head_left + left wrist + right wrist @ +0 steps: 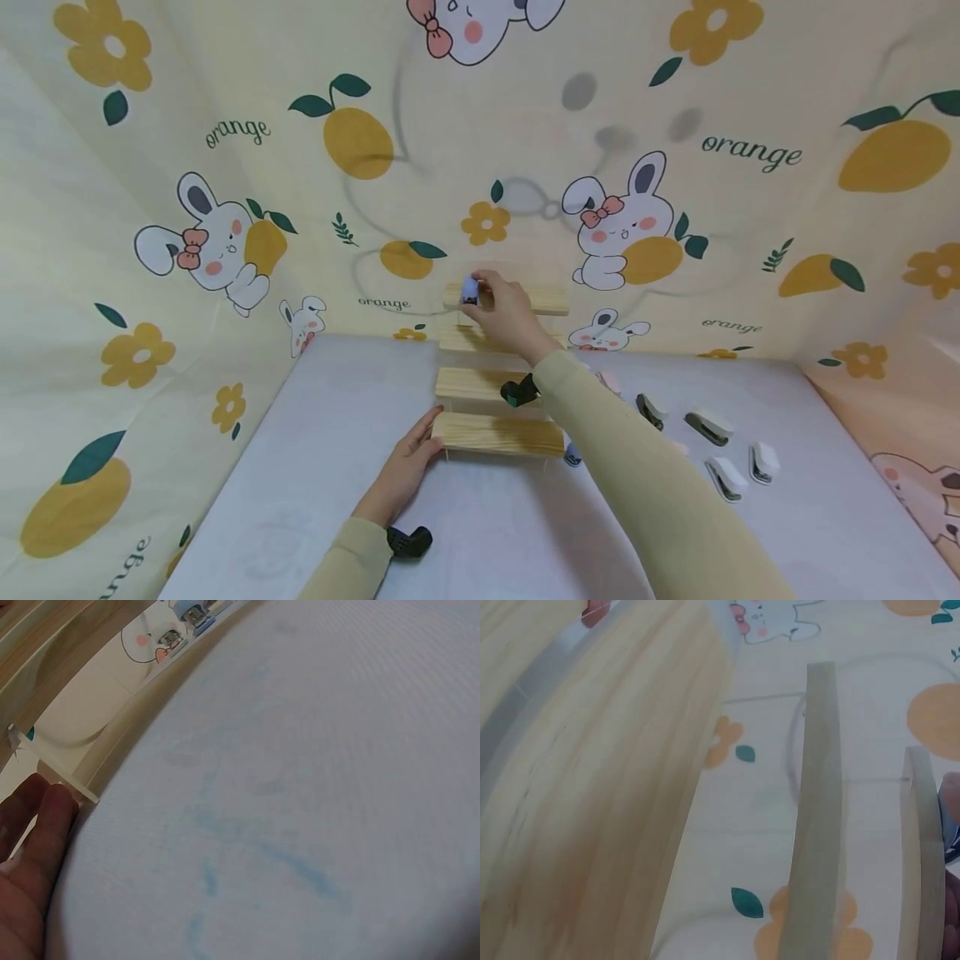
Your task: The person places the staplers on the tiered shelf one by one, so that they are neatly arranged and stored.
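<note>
A stepped rack with several light wooden shelves (498, 435) stands at the back middle of the table. At its top shelf (549, 300), my right hand (510, 312) pinches a small blue stapler (470, 289) near the left end. The right wrist view shows that stapler (949, 819) only in part, at the right edge behind a board. My left hand (405, 467) touches the left end of the lowest shelf. In the left wrist view, the fingertips of my left hand (34, 847) rest against a clear side support (64, 774).
Several white staplers (726, 478) lie on the table (810, 533) to the right. A blue stapler (572, 455) is beside the rack's lower right corner; a pink one (608, 382) is partly behind my right sleeve. A printed cloth (300, 208) hangs behind.
</note>
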### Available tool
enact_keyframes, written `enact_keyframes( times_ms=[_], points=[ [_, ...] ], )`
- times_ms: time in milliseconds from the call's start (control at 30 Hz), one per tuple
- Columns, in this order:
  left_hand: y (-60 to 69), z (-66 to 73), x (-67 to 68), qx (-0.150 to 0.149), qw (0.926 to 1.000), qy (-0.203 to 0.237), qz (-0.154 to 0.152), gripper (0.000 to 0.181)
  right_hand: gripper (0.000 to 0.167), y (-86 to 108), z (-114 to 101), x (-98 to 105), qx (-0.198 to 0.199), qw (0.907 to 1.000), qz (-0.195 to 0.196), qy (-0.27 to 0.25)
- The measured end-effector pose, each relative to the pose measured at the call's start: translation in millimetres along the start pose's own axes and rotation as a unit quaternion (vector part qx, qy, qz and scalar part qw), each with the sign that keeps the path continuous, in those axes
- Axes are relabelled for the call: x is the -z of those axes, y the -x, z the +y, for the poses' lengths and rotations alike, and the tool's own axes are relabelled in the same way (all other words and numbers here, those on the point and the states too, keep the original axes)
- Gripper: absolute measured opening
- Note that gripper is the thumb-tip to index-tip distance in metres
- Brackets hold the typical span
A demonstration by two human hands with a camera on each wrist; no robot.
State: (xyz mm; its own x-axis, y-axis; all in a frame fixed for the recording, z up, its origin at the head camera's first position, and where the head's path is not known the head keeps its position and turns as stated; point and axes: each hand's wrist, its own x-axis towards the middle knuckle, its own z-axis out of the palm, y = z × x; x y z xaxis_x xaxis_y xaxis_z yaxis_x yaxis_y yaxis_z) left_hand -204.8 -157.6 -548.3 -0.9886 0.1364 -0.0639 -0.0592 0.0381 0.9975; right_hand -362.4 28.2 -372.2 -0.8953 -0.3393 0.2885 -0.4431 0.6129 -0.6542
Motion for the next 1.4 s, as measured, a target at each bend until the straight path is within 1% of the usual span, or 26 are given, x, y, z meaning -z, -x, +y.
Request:
enact_keyframes(
  times_ms=[200,400,567,667,767,800,900,1067,1100,1133,1300,1333,1400],
  points=[
    [0.1,1.6,1.2,0.001,1.0,-0.006,0.004,0.052,0.057,-2.4,-2,-6,0.007,0.9997,0.02,0.014],
    [-0.5,1.1,0.1,0.007,0.9998,-0.015,0.008,0.052,0.058,-1.6,0,-9,0.003,0.9988,0.041,0.028],
    [-0.3,1.2,-3.9,0.001,0.9997,-0.022,0.008,0.051,0.062,3.6,5,-9,0.01,0.9981,0.051,0.033],
    [0.4,1.0,-4.0,0.007,0.9994,-0.03,0.015,0.051,0.065,12.1,7,-8,0.02,0.9984,0.044,0.03],
    [0.5,0.5,-2.8,0.003,0.9994,-0.032,0.016,0.051,0.066,25.0,8,-3,0.024,0.9991,0.033,0.009],
    [0.3,0.4,-2.2,0.005,0.9993,-0.032,0.017,0.051,0.066,30.1,8,0,0.022,0.9994,0.028,-0.002],
    [0.4,1.5,-1.6,-0.003,0.9995,-0.027,0.014,0.051,0.065,46.4,10,10,0.018,0.9992,0.023,-0.028],
    [0.6,3.3,-0.8,-0.004,0.9997,-0.021,0.011,0.052,0.061,75.3,26,27,0.009,0.999,0.027,-0.033],
    [2.4,7.1,-1.5,-0.004,0.9997,-0.02,0.011,0.053,0.06,81.0,30,29,0.008,0.999,0.029,-0.033],
    [2.3,6.7,-1.1,-0.002,0.9997,-0.022,0.011,0.052,0.06,87.2,34,32,0.006,0.999,0.033,-0.031],
    [2.5,6.3,-1.4,0.003,0.9997,-0.021,0.012,0.051,0.061,121.3,53,40,-0.024,0.9983,0.04,-0.035],
    [0.7,2.6,-0.9,0.002,0.9998,-0.019,0.011,0.051,0.062,129.1,55,42,-0.034,0.9977,0.041,-0.041],
    [0.5,3.2,-2.2,0.002,0.9998,-0.015,0.009,0.051,0.062,142.9,62,44,-0.049,0.9958,0.045,-0.064]
  ],
)
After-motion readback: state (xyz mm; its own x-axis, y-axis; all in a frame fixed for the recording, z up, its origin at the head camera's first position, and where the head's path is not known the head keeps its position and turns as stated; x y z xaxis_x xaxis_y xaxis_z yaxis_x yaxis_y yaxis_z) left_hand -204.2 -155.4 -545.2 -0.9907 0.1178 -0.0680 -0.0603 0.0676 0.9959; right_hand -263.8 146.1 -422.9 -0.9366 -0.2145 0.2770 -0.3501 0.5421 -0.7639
